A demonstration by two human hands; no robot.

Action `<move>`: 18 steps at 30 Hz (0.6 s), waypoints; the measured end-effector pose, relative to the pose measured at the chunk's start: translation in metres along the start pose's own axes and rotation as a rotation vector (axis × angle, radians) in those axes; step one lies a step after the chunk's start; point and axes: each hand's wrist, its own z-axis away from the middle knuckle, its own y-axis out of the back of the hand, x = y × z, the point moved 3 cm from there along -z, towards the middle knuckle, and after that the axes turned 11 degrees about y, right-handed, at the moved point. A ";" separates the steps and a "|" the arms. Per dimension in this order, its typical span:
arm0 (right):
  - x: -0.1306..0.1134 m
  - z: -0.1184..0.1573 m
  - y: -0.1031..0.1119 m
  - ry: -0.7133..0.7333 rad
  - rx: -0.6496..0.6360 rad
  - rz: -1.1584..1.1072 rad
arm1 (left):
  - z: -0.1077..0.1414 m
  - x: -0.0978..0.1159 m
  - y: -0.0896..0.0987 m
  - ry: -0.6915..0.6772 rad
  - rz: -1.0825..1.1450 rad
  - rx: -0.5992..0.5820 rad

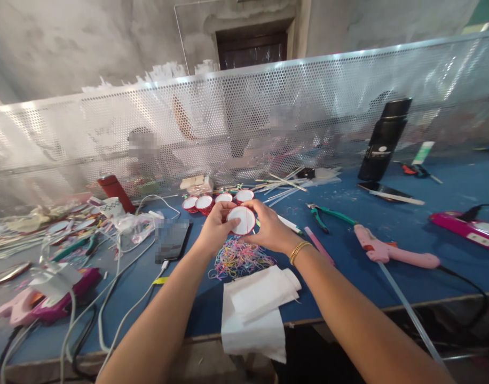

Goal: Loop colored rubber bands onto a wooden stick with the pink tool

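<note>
left hand [215,226], right hand [268,228] hold red-rimmed disc [243,216]; flask [386,133] lettering [381,153] illegible

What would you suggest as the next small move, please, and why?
Perhaps turn the red-rimmed round piece slightly to check the thin red line crossing its white face; the left hand has its thumb on that face, and the right hand is at the rim.
</note>
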 end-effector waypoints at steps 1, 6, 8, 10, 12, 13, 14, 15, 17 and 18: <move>0.000 -0.001 0.000 -0.001 0.013 -0.042 | 0.001 0.000 0.000 0.006 0.012 -0.004; -0.001 -0.003 -0.003 -0.019 0.062 -0.263 | 0.003 0.002 -0.002 0.043 0.094 -0.012; -0.001 -0.003 -0.005 -0.034 0.074 -0.313 | 0.003 0.002 -0.002 0.048 0.117 -0.006; -0.001 -0.003 -0.006 -0.039 0.086 -0.337 | 0.003 0.002 -0.002 0.049 0.127 0.001; 0.001 -0.002 -0.007 -0.036 0.104 -0.352 | 0.003 0.001 -0.002 0.051 0.132 0.002; 0.002 -0.002 -0.007 -0.035 0.109 -0.356 | 0.003 0.001 -0.002 0.050 0.134 0.002; 0.003 -0.002 -0.008 -0.036 0.113 -0.357 | 0.003 0.001 -0.002 0.050 0.134 0.003; 0.005 -0.002 -0.009 -0.039 0.117 -0.356 | 0.003 0.001 -0.002 0.049 0.132 0.002; 0.010 -0.001 -0.011 -0.054 0.127 -0.350 | 0.004 0.001 -0.003 0.048 0.123 0.000; 0.013 -0.001 -0.012 -0.065 0.136 -0.352 | 0.004 0.001 -0.003 0.046 0.117 0.000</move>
